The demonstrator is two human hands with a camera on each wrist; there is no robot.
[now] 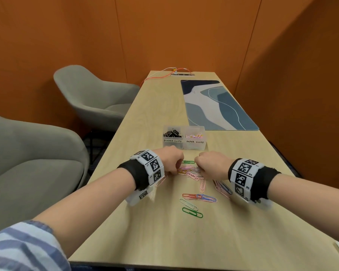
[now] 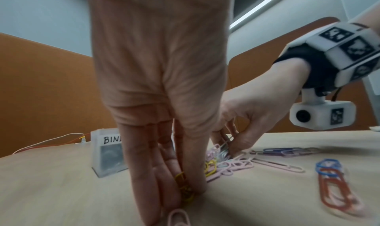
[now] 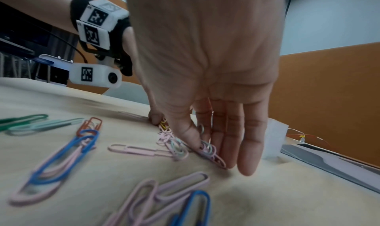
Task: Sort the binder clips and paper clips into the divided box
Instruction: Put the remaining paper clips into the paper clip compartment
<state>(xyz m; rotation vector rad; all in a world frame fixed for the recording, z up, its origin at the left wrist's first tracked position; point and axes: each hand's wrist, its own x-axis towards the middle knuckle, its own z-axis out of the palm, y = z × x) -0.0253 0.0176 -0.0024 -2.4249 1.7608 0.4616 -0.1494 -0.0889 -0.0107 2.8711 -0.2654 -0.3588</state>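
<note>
A clear divided box [image 1: 184, 147] stands on the wooden table, labelled BINDER CLIPS on the left and PAPER CLIPS on the right. Black binder clips [image 1: 172, 133] fill its left half and coloured paper clips [image 1: 195, 136] lie in its right half. Just in front of it is a pile of small paper clips [image 1: 190, 172]. My left hand [image 2: 186, 195] pinches yellow clips [image 2: 183, 180] at the pile's left edge. My right hand [image 3: 207, 151] pinches pale clips [image 3: 205, 145] at the pile's right side. In the head view the left hand [image 1: 175, 169] and the right hand [image 1: 199, 167] have their knuckles almost touching.
Larger loose clips lie nearer me: a red and blue pair [image 1: 200, 197], a white one [image 1: 188, 204], a green one [image 1: 192, 212] and pink ones [image 1: 222, 189]. A blue desk mat [image 1: 217, 106] lies behind the box. Grey chairs [image 1: 33, 157] stand left of the table. An orange cable [image 1: 160, 76] runs at the far end.
</note>
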